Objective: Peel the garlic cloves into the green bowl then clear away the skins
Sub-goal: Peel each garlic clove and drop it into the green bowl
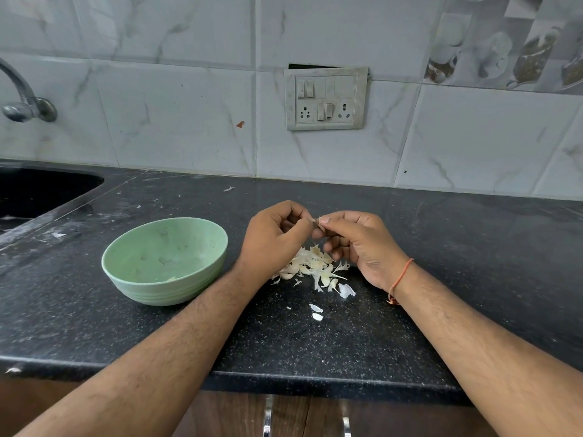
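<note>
Both hands meet above the tabletop (315, 342), fingers pinched on one small garlic clove (318, 223) between them. The left hand (274, 238) pinches its left end, the right hand (356, 241) its right end, so the clove's long axis seems to run roughly left to right between the two thumbs; it is too small to be sure. A flap of skin (313, 219) sticks out toward the left fingers. The bowl (164, 263) sits on the tabletop to the left, just beside the left wrist, so the left hand is nearer for the drop. The pile of skins (312, 266) lies directly beneath the hands, right of the bowl and apart from it.
</note>
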